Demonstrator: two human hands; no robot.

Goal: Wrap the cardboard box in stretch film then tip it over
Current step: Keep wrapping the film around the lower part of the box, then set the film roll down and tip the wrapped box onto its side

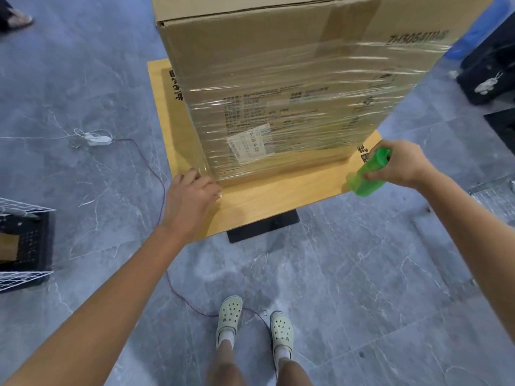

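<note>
A tall cardboard box [250, 45] stands upright on a low wooden platform [273, 196]. Clear stretch film [292, 107] covers its lower part, while the top band is bare cardboard. My left hand [189, 199] presses against the film at the box's lower left corner, fingers on the wrap. My right hand [401, 164] grips a green plastic film-roll handle [367, 174] at the platform's right corner, just off the box's lower right edge. The film between the handle and the box is too clear to make out.
A black base [262, 227] sits under the platform. A thin cord [158, 174] runs across the grey tile floor past my feet [253, 321]. A wire rack and black crate [25, 246] stand at the left; a dark bag [490, 65] lies at the right.
</note>
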